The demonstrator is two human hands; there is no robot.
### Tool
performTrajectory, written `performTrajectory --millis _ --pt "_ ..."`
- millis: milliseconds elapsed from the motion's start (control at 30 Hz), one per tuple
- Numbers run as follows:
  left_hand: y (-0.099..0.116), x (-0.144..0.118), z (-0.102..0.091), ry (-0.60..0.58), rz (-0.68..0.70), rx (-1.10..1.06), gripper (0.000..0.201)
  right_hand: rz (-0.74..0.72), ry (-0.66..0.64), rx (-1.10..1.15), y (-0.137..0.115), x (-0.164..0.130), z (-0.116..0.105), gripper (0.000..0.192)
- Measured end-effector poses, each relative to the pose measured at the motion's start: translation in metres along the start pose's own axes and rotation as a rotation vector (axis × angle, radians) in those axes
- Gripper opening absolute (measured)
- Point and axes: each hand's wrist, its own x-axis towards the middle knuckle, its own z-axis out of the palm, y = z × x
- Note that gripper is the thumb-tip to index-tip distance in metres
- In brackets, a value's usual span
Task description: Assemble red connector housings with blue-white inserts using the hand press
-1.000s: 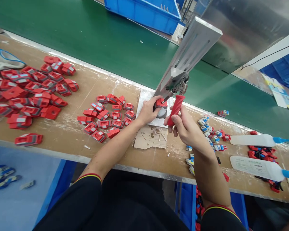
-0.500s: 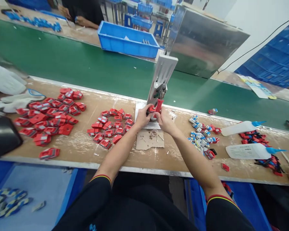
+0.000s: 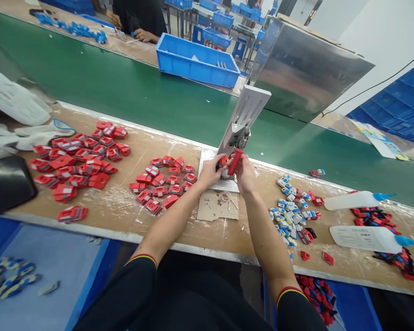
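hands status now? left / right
Left hand: closed on a red part at the press base.
Right hand: closed on the red lever handle.

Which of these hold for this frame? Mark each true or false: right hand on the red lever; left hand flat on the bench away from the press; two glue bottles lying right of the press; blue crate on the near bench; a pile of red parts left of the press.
1. The right hand grips the red lever of the press. True.
2. The left hand lies flat on the bench, away from the press. False: it holds a red part at the press base.
3. Two glue bottles lie right of the press. True.
4. The blue crate sits on the near bench. False: it is beyond the green belt.
5. A pile of red parts lies left of the press. True.
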Motion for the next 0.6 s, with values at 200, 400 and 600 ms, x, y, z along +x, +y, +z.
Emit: performTrajectory --millis 200,400,600 --pt "0.002 0.001 0.002 -0.009 -0.02 -0.046 0.058 -0.029 -0.039 0.002 -0.001 -0.011 -0.015 0.044" --pt "0.031 -0.007 -0.04 -0.037 0.005 0.173 0.062 -0.137 0.26 -0.028 0.0 -0.032 -0.065 0.03" --pt "0.048 -0.051 -0.123 -0.226 0.124 0.662 0.015 -0.111 -0.038 -0.476 -0.013 -0.057 -0.089 0.025"
